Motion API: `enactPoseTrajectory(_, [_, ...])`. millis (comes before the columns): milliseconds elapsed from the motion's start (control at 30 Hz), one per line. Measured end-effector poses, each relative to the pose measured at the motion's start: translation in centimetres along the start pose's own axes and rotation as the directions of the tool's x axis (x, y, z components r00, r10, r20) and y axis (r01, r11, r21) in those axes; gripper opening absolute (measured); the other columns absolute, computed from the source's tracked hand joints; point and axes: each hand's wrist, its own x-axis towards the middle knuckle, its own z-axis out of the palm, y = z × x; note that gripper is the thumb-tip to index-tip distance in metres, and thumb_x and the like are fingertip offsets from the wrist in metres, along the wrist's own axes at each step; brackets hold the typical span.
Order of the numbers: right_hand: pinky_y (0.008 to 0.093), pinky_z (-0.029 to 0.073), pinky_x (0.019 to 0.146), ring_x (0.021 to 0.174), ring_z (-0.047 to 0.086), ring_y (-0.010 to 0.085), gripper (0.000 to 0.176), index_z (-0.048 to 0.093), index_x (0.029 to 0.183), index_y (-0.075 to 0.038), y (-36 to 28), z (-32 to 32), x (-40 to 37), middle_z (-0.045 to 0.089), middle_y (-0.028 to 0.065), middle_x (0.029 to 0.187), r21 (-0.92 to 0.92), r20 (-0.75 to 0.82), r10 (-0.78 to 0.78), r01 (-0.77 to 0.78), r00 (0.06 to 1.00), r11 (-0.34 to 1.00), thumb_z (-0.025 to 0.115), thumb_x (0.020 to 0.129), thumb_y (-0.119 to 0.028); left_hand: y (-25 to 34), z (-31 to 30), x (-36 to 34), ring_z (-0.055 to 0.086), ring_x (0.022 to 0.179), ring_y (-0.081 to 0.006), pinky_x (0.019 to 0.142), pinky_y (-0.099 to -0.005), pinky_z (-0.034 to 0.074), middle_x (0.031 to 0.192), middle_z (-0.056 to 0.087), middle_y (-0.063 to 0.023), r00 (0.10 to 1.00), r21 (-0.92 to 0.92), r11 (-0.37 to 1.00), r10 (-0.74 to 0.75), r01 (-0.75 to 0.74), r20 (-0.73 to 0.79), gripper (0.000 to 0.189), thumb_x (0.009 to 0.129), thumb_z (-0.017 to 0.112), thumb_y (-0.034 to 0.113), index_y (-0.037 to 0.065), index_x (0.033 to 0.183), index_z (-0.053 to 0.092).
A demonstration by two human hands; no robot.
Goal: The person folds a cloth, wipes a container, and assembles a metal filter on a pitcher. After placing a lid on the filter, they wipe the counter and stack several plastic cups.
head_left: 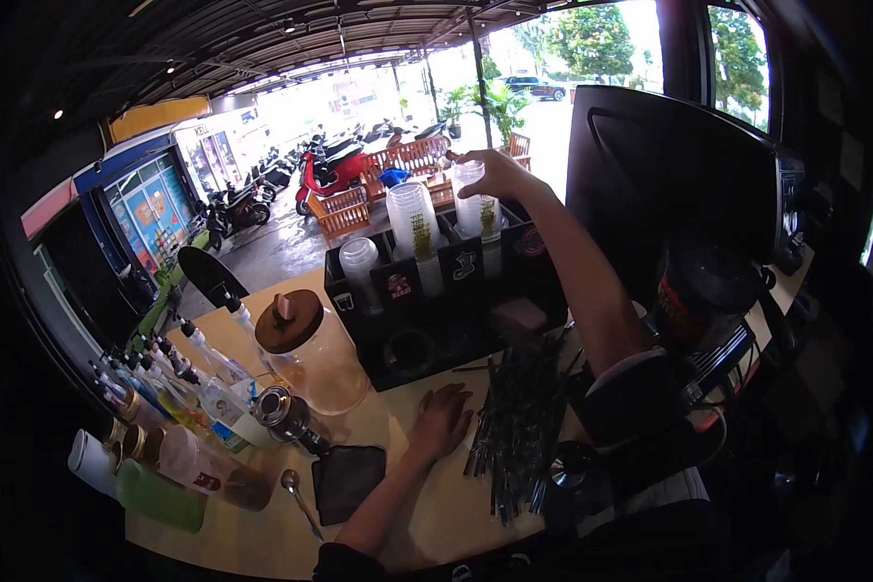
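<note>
My right hand [495,177] reaches over the black cup holder [436,335], with its fingers curled around the top of a stack of clear plastic cups [475,215]. Beside it stands another tall stack of clear cups [412,218], and a shorter stack [359,257] sits in the left compartment. My left hand [443,422] lies palm down on the wooden counter [422,529], fingers extended and holding nothing. Just right of it is a loose pile of black straws [519,427]. A dark folded cloth or pad [347,483] lies near my left forearm.
A glass jar with a wooden lid [310,364] stands left of the cup holder, near a metal jigger-like tool [283,412] and a spoon [301,500]. Several syrup bottles [204,373] line the left edge. A large black machine or screen [664,175] stands at right.
</note>
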Motion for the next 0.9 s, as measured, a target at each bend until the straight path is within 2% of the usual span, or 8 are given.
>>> enactPoseTrajectory(233, [0.0372,0.047,0.089,0.1,0.061,0.0287,0.062,0.061,0.113,-0.006,0.3,1.9,-1.5,0.064,0.0173,0.105,-0.049,-0.09,-0.002,-0.002,0.996,0.999,0.081,0.06,-0.031,0.4,-0.2,0.0,0.043,0.123,-0.0272,0.108,-0.0497,0.024,0.127,0.049,-0.0113,1.0,-0.008,1.0,-0.023,0.023,0.005,0.036,0.084,0.056,0.022,0.009,0.117,0.054])
enactPoseTrajectory(333, [0.0409,0.043,0.097,0.109,0.055,0.036,0.072,0.056,0.121,-0.008,0.3,1.7,-1.8,0.058,0.0226,0.114,-0.002,-0.01,0.043,-0.043,0.999,0.999,0.079,0.06,-0.038,0.1,-0.1,0.0,0.042,0.123,-0.0271,0.108,-0.0496,0.024,0.127,0.049,-0.0112,1.0,0.002,1.0,-0.018,0.018,-0.001,0.036,0.084,0.055,0.022,0.008,0.118,0.054])
enactPoseTrajectory(500, [0.0444,0.04,0.1,0.117,0.049,0.0377,0.073,0.05,0.129,-0.012,0.4,2.9,-2.3,0.05,0.0219,0.128,-0.028,-0.034,0.079,-0.079,0.996,0.996,0.077,0.066,-0.037,0.2,-0.2,-0.1,0.043,0.123,-0.0278,0.107,-0.0505,0.025,0.128,0.049,-0.0114,1.0,-0.003,1.0,-0.012,0.012,-0.006,0.036,0.085,0.054,0.024,0.009,0.117,0.055])
enactPoseTrajectory(567, [0.0436,0.04,0.097,0.115,0.049,0.0359,0.068,0.05,0.126,-0.01,0.0,3.6,-3.1,0.054,0.0227,0.118,-0.05,-0.178,0.055,-0.065,0.982,0.997,0.078,0.067,-0.032,0.0,0.0,-0.2,0.043,0.122,-0.0282,0.107,-0.0506,0.025,0.128,0.049,-0.0115,1.0,-0.003,1.0,-0.003,0.003,-0.018,0.036,0.084,0.054,0.024,0.009,0.117,0.055])
enactPoseTrajectory(600, [0.0481,0.035,0.103,0.126,0.039,0.0413,0.084,0.035,0.138,-0.015,0.1,3.4,-2.8,0.035,0.0258,0.14,-0.02,-0.065,0.149,-0.15,0.987,0.988,0.076,0.069,-0.038,0.0,0.0,-0.2,0.044,0.122,-0.0285,0.106,-0.0508,0.026,0.127,0.049,-0.0117,1.0,-0.005,1.0,0.005,-0.006,-0.029,0.036,0.084,0.054,0.024,0.009,0.117,0.055])
enactPoseTrajectory(733, [0.0504,0.03,0.105,0.13,0.03,0.0466,0.098,0.012,0.145,-0.015,0.3,4.6,-3.6,0.028,0.0342,0.139,-0.023,-0.195,0.131,-0.138,0.972,0.99,0.072,0.073,-0.043,-0.2,0.2,-0.3,0.045,0.121,-0.0289,0.106,-0.0504,0.027,0.125,0.051,-0.0124,0.999,-0.018,1.0,0.011,-0.011,-0.048,0.036,0.084,0.054,0.023,0.008,0.116,0.056])
enactPoseTrajectory(833, [0.0467,0.024,0.109,0.134,0.02,0.046,0.093,0.019,0.142,0.0,-2.8,4.0,-4.9,0.016,0.0345,0.143,-0.045,-0.267,0.18,-0.199,0.947,0.979,0.071,0.076,-0.038,-0.5,0.5,-0.3,0.045,0.12,-0.0291,0.105,-0.0495,0.028,0.123,0.052,-0.0137,0.997,-0.022,0.999,0.022,-0.023,-0.071,0.036,0.083,0.055,0.023,0.007,0.115,0.056])
enactPoseTrajectory(900, [0.047,0.023,0.11,0.135,0.017,0.0466,0.092,0.019,0.143,-0.001,-4.3,3.3,-6.1,0.013,0.0333,0.145,-0.116,-0.198,0.094,-0.119,0.976,0.986,0.07,0.077,-0.04,-0.9,0.8,-0.2,0.045,0.12,-0.0289,0.105,-0.0496,0.028,0.124,0.052,-0.0149,0.997,-0.074,0.997,0.011,-0.017,-0.076,0.036,0.082,0.057,0.022,0.007,0.115,0.056])
